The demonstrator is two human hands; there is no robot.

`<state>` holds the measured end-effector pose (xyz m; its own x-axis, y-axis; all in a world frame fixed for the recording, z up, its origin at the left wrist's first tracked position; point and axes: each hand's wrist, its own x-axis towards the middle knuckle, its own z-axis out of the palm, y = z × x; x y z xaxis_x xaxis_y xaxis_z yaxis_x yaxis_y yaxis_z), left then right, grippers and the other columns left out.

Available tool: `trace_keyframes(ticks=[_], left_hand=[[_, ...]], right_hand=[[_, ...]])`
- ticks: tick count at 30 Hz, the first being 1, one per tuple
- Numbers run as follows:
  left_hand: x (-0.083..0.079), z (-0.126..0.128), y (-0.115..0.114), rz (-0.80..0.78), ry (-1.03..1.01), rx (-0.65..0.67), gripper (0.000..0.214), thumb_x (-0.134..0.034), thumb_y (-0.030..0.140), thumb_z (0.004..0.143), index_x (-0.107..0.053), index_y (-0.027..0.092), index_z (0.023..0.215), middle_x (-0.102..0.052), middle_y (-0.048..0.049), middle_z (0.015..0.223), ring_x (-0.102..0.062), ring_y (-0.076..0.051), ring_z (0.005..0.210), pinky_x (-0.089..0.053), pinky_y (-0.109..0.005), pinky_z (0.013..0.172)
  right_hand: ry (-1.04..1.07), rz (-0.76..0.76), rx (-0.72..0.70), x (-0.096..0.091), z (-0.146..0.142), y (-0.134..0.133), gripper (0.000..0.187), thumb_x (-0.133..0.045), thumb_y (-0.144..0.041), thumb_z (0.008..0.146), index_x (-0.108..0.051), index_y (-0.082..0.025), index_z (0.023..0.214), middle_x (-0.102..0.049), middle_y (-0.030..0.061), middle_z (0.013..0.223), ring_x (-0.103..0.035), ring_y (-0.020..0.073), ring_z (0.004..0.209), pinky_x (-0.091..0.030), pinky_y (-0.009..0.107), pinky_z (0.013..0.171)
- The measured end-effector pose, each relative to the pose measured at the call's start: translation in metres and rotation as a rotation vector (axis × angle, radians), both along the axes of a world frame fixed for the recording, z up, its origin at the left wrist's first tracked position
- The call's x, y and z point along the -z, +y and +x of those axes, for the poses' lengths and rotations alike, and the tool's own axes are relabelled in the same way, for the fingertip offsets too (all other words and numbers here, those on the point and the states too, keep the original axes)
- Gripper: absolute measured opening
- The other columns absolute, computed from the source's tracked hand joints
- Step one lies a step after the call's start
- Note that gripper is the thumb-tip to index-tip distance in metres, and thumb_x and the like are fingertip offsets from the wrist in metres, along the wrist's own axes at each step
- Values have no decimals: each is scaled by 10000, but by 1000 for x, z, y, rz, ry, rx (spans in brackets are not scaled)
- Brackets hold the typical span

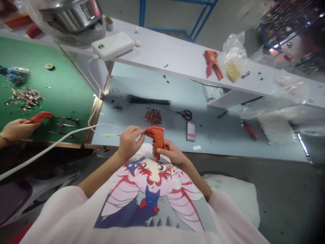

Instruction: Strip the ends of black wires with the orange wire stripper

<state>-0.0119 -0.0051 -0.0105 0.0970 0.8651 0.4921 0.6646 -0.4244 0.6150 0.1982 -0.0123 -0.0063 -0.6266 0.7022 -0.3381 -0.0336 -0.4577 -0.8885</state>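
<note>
My right hand (171,152) is wrapped round the handles of an orange-red wire stripper (157,134), held upright close to my shirt at the table's front edge. At the tool's jaw end, the thumb and fingers of my left hand (130,141) are pinched together; what they hold is too small to make out. Behind the tool, a heap of copper-coloured wire scraps (153,116) lies on the blue table. Farther back stretches a bundle of black wires (149,100) with bared ends. Black-handled scissors (186,114) and a phone-like rectangle (190,131) are to the right.
A co-worker's hand (20,129) holds a red tool over the green table (68,91) at left. A white cable (58,144) crosses in front of the left side. On the raised shelf (177,56) are a power bank (112,46), another stripper (213,65) and plastic bags.
</note>
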Motion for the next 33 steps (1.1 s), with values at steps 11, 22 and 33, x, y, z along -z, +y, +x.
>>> trace_keyframes(ticks=[11,22,33], left_hand=[[-3,4,0,-22,-58,-1,113,-563,176,799,-648,170,873,-630,-44,772,-544,-141,707,-455,-275,691],[-8,7,1,-185,-210,88,95,-508,171,841,-586,174,788,-569,-13,717,-472,-116,658,-408,-253,644],[-7,7,0,-219,-246,64,95,-520,206,839,-593,178,786,-566,-10,709,-480,-117,657,-410,-255,639]], right_hand=[[-18,-17,-12,-4,0,1,287,-638,-362,796,-515,-142,934,-574,8,667,-551,128,535,-472,266,507],[35,-47,-53,0,7,4,256,-652,-351,781,-540,-136,865,-550,25,748,-556,136,635,-479,273,574],[36,-34,-72,3,6,3,252,-622,-367,807,-533,-142,877,-546,3,662,-533,125,540,-442,253,496]])
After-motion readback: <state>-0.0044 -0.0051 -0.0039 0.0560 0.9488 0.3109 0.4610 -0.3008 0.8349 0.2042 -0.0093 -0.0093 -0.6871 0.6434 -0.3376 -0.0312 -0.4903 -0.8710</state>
